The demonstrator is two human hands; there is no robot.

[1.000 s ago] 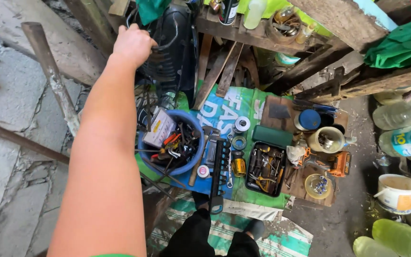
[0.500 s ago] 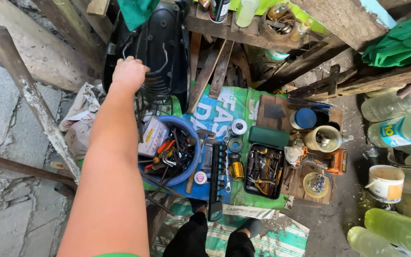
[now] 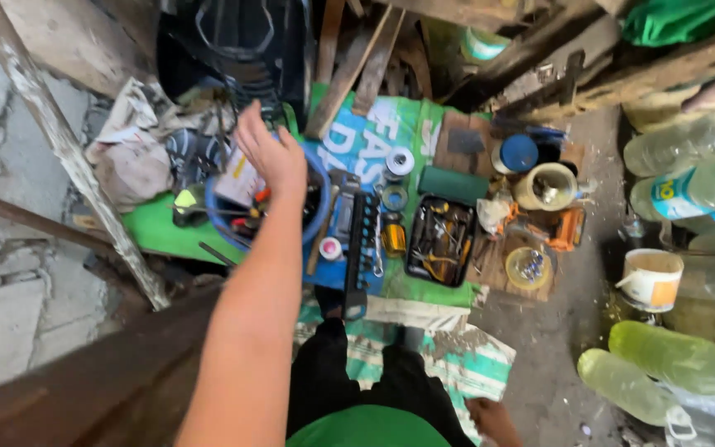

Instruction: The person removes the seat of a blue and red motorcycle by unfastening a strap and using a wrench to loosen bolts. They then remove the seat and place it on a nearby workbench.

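Observation:
My left hand [image 3: 271,153] is stretched out in front of me with its fingers apart, holding nothing. It hovers over the blue basin [image 3: 318,217], which is full of hand tools and a small box. Beyond it stands a black machine [image 3: 242,41] among wooden planks. My right hand [image 3: 491,418] shows only partly at the bottom edge, beside my knee over a striped cloth; its grip is unclear. A black socket rail [image 3: 357,240] and a black tray of tools [image 3: 440,240] lie just right of the basin on a green printed mat [image 3: 155,228].
Tape rolls [image 3: 399,161], a blue lid [image 3: 519,153], a beige tub [image 3: 544,186] and a small clear bowl [image 3: 530,266] crowd the mat's right side. Plastic bottles [image 3: 672,356] and a white cup [image 3: 651,277] line the right. A weathered plank [image 3: 68,149] leans at the left.
My left hand has drawn back from the black machine and come down over the blue basin. The view has tilted closer to the mat.

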